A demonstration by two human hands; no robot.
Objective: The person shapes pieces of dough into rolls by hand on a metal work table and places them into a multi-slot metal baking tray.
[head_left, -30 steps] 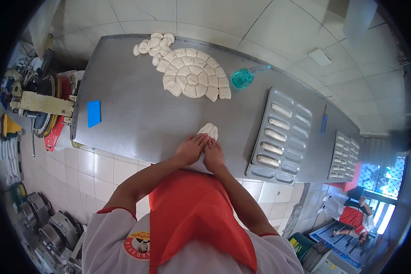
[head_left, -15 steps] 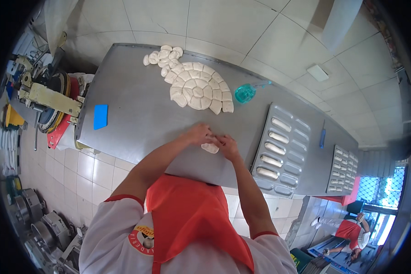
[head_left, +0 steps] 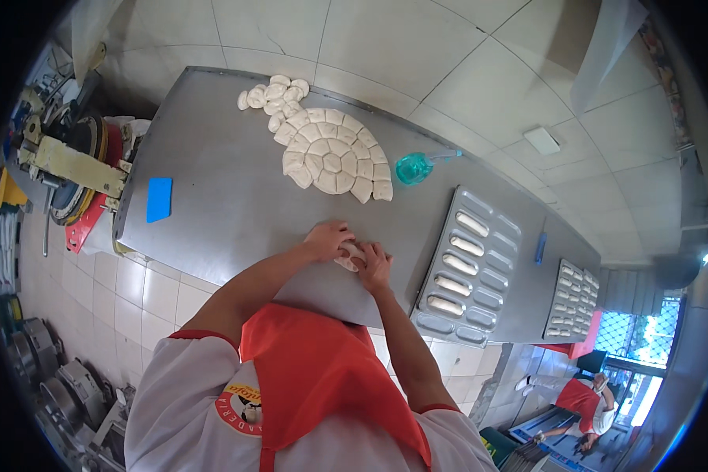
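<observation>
My left hand [head_left: 328, 238] and my right hand [head_left: 374, 263] are curled over a small pale piece of dough [head_left: 345, 260] on the steel table [head_left: 197, 189], near its front edge, with fingers on its sides and top; the fingers partly hide it. Beyond them lies a large cluster of cut dough pieces [head_left: 334, 157]. To the right, a moulded metal tray [head_left: 488, 311] holds several long dough rolls [head_left: 459, 263] in its left column.
A blue scraper [head_left: 159, 199] is on the left, a teal spray bottle [head_left: 414, 167] behind. A blue-handled tool [head_left: 541, 248] and second filled tray [head_left: 572, 295] are on the right. A machine [head_left: 79, 169] adjoins the left end. A co-worker [head_left: 578, 405] is at lower right.
My fingers were laid flat on a flattened dough piece a second ago; they have since curled round it, and the dough now looks folded. The view has shifted slightly.
</observation>
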